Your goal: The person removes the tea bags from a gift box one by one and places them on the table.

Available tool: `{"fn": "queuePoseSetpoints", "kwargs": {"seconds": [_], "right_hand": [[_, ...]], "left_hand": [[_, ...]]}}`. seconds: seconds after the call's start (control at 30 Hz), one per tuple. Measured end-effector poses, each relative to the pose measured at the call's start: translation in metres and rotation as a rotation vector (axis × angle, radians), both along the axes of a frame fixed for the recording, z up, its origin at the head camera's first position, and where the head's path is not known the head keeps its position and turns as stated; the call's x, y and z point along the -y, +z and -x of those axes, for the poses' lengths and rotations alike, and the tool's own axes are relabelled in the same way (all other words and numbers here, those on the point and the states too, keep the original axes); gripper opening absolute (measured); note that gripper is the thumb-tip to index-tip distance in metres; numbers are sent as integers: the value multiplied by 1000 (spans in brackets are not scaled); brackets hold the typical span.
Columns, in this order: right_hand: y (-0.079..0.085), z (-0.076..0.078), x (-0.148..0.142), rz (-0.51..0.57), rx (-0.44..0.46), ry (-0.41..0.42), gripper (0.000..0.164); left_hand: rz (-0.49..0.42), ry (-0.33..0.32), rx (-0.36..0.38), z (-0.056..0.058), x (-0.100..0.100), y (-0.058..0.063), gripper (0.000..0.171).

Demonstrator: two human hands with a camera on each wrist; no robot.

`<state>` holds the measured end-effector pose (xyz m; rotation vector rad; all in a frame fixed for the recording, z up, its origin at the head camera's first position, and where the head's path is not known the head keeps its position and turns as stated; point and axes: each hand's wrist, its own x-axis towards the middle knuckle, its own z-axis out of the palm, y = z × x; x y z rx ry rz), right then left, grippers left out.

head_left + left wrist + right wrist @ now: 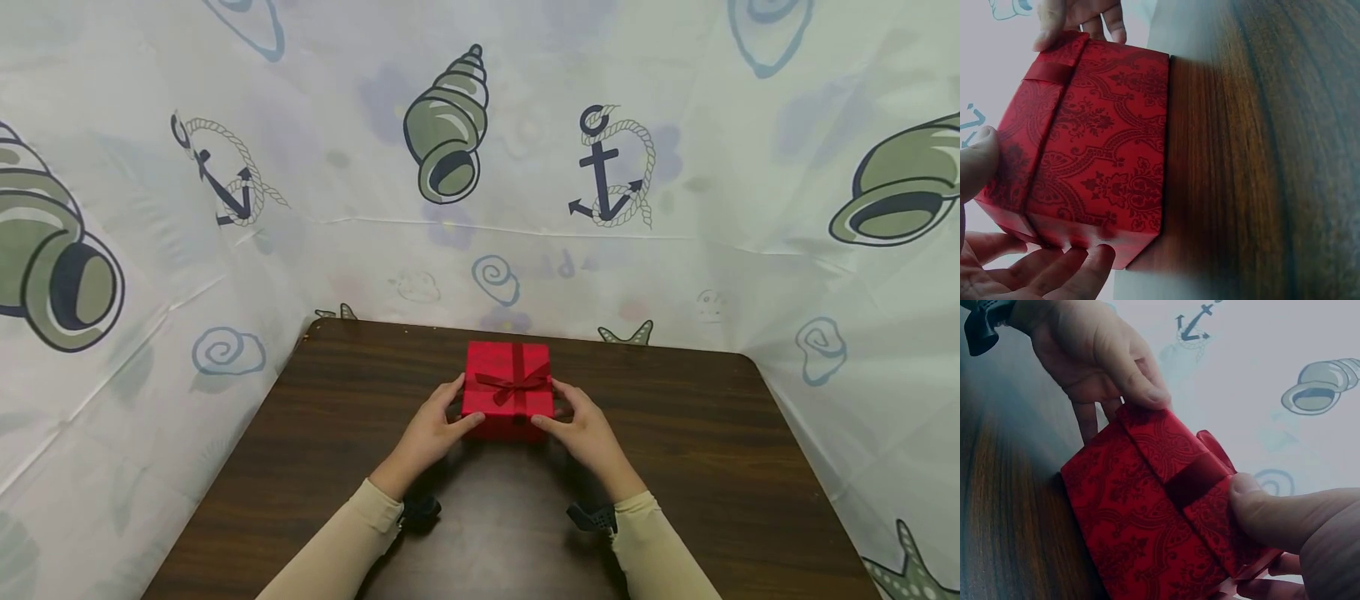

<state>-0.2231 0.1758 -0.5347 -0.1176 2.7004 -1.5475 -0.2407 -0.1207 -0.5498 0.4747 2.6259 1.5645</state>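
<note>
A red gift box (495, 375) with a dark red damask pattern stands on the table. A ribbon (519, 367) crosses its lid and is tied in a bow. My left hand (433, 429) grips the box's left side, thumb at the near edge of the lid and fingers along the side wall. From the right, my right hand (588, 429) grips it the same way. In the left wrist view the lid's lower edge shows as a line across the box front (1104, 131), with the lid seated on the base. The box's far side is hidden.
The dark wood table (675, 467) extends around the box on all sides. White cloth (525, 167) printed with shells and anchors hangs behind the table and along both sides. A black wrist camera (422, 514) sits on the left wrist, another (596, 518) on the right.
</note>
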Motion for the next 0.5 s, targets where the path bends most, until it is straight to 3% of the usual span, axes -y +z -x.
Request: {"fn": "queuePoseSetpoints", "kwargs": {"seconds": [0.5], "right_hand": [[-1,0,2,-40,-77,4,78]], "left_hand": [[-22,22,0,3,-1,0,89]]}}
